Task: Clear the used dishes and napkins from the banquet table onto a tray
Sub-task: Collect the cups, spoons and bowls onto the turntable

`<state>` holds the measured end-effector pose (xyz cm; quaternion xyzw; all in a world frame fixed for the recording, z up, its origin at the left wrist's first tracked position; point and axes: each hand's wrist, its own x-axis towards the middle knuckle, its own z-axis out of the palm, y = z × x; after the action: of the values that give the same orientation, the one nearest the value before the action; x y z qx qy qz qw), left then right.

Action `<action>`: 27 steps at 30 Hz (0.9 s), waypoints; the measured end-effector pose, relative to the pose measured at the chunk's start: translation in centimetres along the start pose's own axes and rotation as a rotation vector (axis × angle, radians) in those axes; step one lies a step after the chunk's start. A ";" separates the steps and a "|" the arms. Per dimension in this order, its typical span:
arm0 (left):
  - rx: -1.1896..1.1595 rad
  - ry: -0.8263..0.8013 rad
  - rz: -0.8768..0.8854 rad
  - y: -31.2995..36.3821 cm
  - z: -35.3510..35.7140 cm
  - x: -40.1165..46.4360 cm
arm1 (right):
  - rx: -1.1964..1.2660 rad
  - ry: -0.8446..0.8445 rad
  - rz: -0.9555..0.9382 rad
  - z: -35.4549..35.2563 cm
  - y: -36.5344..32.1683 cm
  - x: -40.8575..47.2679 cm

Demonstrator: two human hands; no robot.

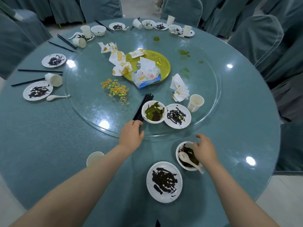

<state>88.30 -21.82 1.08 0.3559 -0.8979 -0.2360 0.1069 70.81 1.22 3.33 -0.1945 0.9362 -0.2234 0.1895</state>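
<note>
My left hand (132,133) reaches to the edge of the glass turntable (91,105), and its fingers curl over the near end of a bundle of black chopsticks (145,104). My right hand (205,149) grips the right rim of a dirty white bowl (183,151), thumb inside, with a white spoon (188,159) lying in it. A smeared white plate (164,181) sits just in front of me. On the turntable stand a dirty bowl (153,112), a smeared plate (177,116) and a paper cup (195,102). Stained napkins (119,61) lie by a gold round tray (161,60).
A tissue pack (146,74) lies on the gold tray, more napkins (179,90) to its right, spilled noodles (114,90) to its left. A paper cup (94,158) stands under my left arm. Plates, bowls, cups and chopsticks ring the left and far edges. Covered chairs surround the table.
</note>
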 end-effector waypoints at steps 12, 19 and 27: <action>-0.023 -0.248 0.035 0.5 3.3 -7.2 | 0.250 -0.086 0.290 0.4 4.6 -3.5; 0.037 -0.304 0.012 -0.6 3.1 -8.9 | 0.498 -0.092 0.344 0.1 3.4 -4.2; 0.283 -0.382 -0.011 -2.3 1.4 -10.6 | 0.762 -0.126 0.258 -1.7 -3.6 -1.3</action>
<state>96.83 -15.56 -1.52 0.3210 -0.9241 -0.1711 -0.1172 72.12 -0.57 6.85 -0.0047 0.7897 -0.5161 0.3315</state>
